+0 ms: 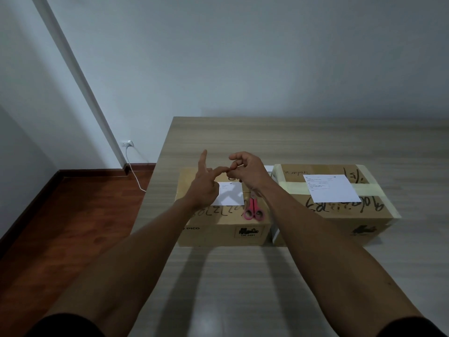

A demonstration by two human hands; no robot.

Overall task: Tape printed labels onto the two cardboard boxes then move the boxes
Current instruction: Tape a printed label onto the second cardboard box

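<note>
While both hands meet above the left box (218, 227), their fingers (220, 170) pinch, perhaps tape.

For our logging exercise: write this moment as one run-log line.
hands: fingertips meeting above left box | scissors: on it | labels: on both

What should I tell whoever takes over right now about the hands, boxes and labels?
Left hand and right hand meet fingertip to fingertip above the left box; whether tape is between them cannot be told. A label lies on the left box beside pink scissors. The right box carries its own label. No tape over either label is visible. Left: tape both labels, then move the boxes off the table.
</note>
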